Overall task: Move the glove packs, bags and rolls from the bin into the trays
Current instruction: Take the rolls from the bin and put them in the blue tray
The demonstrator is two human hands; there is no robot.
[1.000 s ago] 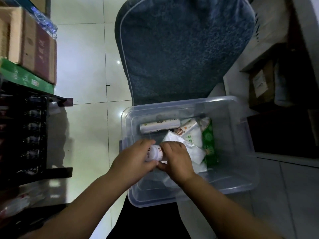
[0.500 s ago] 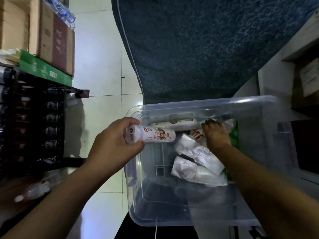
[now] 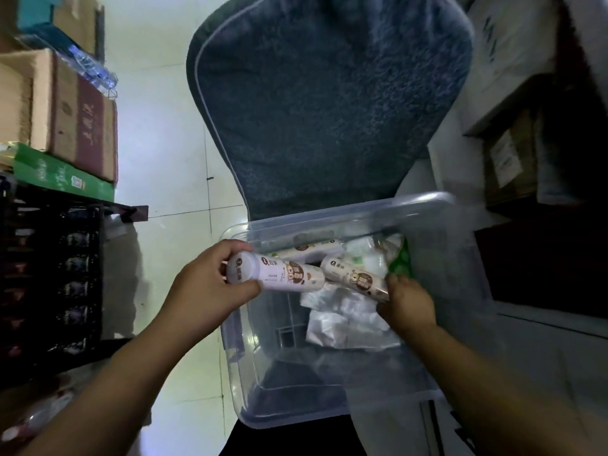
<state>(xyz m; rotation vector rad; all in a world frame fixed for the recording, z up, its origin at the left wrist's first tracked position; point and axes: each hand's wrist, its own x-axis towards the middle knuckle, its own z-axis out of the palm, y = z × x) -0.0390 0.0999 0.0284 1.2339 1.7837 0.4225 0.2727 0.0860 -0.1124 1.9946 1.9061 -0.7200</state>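
Note:
A clear plastic bin [image 3: 243, 363] sits on the floor in front of me. My left hand [image 3: 207, 287] grips a white printed roll [image 3: 279, 274] over the bin's left rim. Inside the bin, my right hand [image 3: 406, 304] is closed around a second white roll [image 3: 352, 278], lifted clear of the pile. A third roll [image 3: 316, 246] lies along the far wall. Clear bags [image 3: 345, 320] and a green pack [image 3: 401, 263] lie beneath and to the right. No tray is identifiable in view.
A dark blue cushion [image 3: 329, 103] stands behind the bin. At left, a black rack [image 3: 56, 278] holds dark items, with cardboard boxes [image 3: 65, 113] and a green box [image 3: 62, 176] on top. Boxes [image 3: 510, 159] and dark shelving fill the right side.
My left hand lifted the first roll out to the bin's left rim. My right hand reached to the far side, took a second roll and raised it.

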